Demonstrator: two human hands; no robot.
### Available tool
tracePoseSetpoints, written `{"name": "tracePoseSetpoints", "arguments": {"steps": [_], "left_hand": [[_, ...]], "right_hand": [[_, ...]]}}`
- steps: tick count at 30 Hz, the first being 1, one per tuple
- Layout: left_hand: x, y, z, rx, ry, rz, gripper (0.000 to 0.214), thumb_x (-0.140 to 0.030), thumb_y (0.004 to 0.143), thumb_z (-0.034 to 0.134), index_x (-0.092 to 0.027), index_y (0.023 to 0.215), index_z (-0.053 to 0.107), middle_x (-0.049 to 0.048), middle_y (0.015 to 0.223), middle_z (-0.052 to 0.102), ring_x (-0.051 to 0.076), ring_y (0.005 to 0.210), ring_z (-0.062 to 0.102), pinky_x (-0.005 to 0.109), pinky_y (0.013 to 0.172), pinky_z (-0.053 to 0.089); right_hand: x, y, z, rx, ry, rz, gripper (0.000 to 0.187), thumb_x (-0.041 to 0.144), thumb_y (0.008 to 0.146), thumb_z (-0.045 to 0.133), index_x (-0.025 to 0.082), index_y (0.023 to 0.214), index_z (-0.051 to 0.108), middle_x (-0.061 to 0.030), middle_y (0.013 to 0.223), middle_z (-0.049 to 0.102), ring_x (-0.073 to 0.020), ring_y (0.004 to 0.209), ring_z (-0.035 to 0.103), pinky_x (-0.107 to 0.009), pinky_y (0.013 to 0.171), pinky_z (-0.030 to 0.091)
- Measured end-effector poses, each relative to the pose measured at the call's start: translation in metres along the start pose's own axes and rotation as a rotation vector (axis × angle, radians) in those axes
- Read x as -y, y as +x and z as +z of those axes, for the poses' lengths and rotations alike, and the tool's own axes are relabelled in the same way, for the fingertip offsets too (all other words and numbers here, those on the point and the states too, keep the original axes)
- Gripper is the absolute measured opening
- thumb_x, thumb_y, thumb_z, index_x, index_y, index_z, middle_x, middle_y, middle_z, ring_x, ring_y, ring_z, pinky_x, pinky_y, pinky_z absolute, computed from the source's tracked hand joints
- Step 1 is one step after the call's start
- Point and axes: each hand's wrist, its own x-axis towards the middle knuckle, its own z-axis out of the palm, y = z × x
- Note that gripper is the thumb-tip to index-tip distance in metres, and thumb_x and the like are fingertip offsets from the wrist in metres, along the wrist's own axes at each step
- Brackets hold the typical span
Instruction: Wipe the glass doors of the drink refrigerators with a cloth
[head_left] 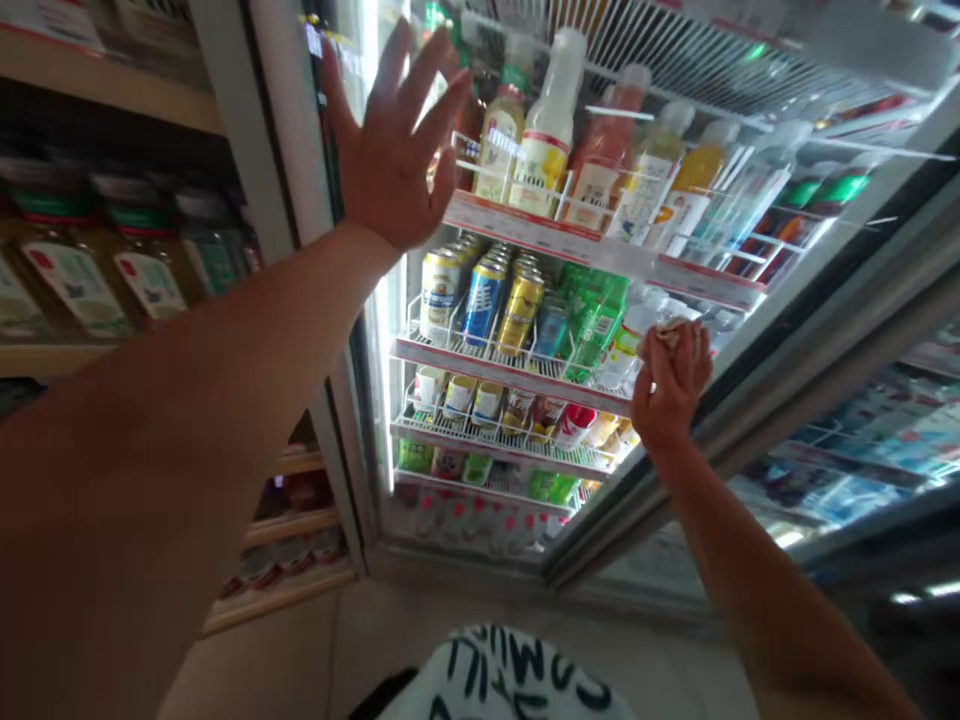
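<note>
My left hand is raised with its fingers spread, in front of the upper left part of a lit drinks fridge. It holds nothing, and whether the palm rests on glass I cannot tell. Lower and to the right, my right hand is closed around a crumpled pale cloth, near the fridge's right frame. Behind the hands stand tall juice bottles on the top shelf. Below them are rows of beer cans and green bottles.
Wooden shelves with dark-capped bottles stand at the left. A metal door frame runs diagonally along the right, with another fridge section beyond it. Lower fridge shelves hold more cans and packs. Tiled floor lies below.
</note>
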Motion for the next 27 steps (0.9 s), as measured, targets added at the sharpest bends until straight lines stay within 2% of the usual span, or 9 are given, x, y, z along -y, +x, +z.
{"name": "tracePoseSetpoints", "arguments": {"steps": [3,5,8,13,16,19,21,24,27], "left_hand": [[-0.006,0.0,-0.004,0.013,-0.055,-0.039,0.071,-0.022,0.1,0.054,-0.03,0.164,0.026,-0.0099,0.174,0.009,0.016,0.16,-0.005,0.05,0.12,-0.035],[-0.009,-0.001,-0.007,0.015,-0.09,-0.043,0.071,-0.023,0.098,0.055,-0.028,0.164,0.03,-0.0084,0.174,0.012,0.017,0.161,-0.003,0.049,0.118,-0.036],[-0.014,-0.003,-0.012,0.0,-0.101,-0.032,0.068,-0.025,0.097,0.052,-0.027,0.163,0.034,-0.0053,0.172,0.016,0.019,0.162,0.004,0.047,0.117,-0.037],[-0.016,-0.001,-0.017,-0.05,-0.181,-0.028,0.067,-0.023,0.096,0.048,-0.034,0.161,0.039,-0.0046,0.17,0.026,0.022,0.161,0.013,0.047,0.12,-0.032],[-0.019,-0.012,-0.018,-0.115,-0.246,-0.046,0.059,-0.025,0.099,0.043,-0.03,0.159,0.044,-0.0006,0.168,0.033,0.021,0.161,0.016,0.05,0.13,-0.015],[-0.036,-0.055,-0.023,-0.185,-0.347,-0.136,0.056,-0.025,0.101,0.037,-0.022,0.156,0.046,0.0062,0.168,0.034,0.021,0.161,0.016,0.048,0.133,0.013],[-0.055,-0.098,-0.029,-0.094,-0.451,-0.094,0.056,-0.029,0.102,0.035,-0.026,0.157,0.045,0.0051,0.167,0.037,0.021,0.159,0.023,0.047,0.131,0.026],[-0.084,-0.16,-0.035,0.028,-0.566,-0.132,0.063,-0.028,0.104,0.028,-0.029,0.167,0.026,0.0071,0.165,0.039,0.019,0.154,0.036,0.043,0.123,0.042],[-0.105,-0.19,-0.033,0.025,-0.56,-0.146,0.07,-0.019,0.103,0.021,-0.026,0.17,0.006,0.0093,0.165,0.038,0.019,0.154,0.036,0.045,0.121,0.046]], "right_hand": [[0.04,-0.014,0.011,-0.007,0.056,-0.079,0.059,0.016,0.099,0.048,0.024,0.157,0.045,-0.0116,0.168,0.03,-0.0291,0.16,0.018,-0.053,0.128,0.026],[0.068,-0.021,0.019,0.056,0.09,-0.195,0.055,0.017,0.097,0.053,0.032,0.15,0.054,-0.004,0.159,0.047,-0.0225,0.156,0.031,-0.044,0.129,0.027],[0.091,0.006,0.033,0.104,0.107,-0.255,0.053,0.019,0.096,0.055,0.036,0.147,0.057,-0.0008,0.154,0.054,-0.0224,0.154,0.037,-0.046,0.13,0.026],[0.111,0.085,0.053,-0.003,0.149,-0.008,0.06,0.017,0.098,0.046,0.032,0.157,0.046,-0.0061,0.163,0.04,-0.0338,0.159,0.021,-0.068,0.126,0.021],[0.147,0.087,0.064,0.064,0.295,0.092,0.057,0.02,0.101,0.045,0.034,0.156,0.047,-0.0065,0.163,0.04,-0.0353,0.16,0.016,-0.072,0.125,0.018],[0.195,0.067,0.072,0.147,0.4,0.087,0.057,0.024,0.103,0.044,0.037,0.159,0.041,-0.0043,0.165,0.038,-0.0327,0.16,0.017,-0.067,0.127,0.021],[0.225,0.059,0.075,0.164,0.467,0.138,0.061,0.026,0.106,0.038,0.036,0.165,0.026,-0.004,0.168,0.031,-0.0295,0.161,0.013,-0.065,0.128,0.019],[0.258,0.061,0.077,0.137,0.572,0.269,0.065,0.03,0.11,0.025,0.029,0.168,-0.004,-0.0069,0.172,0.019,-0.0231,0.162,0.01,-0.061,0.13,0.02],[0.276,0.07,0.077,0.107,0.663,0.345,0.062,0.028,0.11,0.011,0.025,0.165,-0.018,-0.0066,0.173,0.01,-0.018,0.162,0.011,-0.054,0.13,0.029]]}}
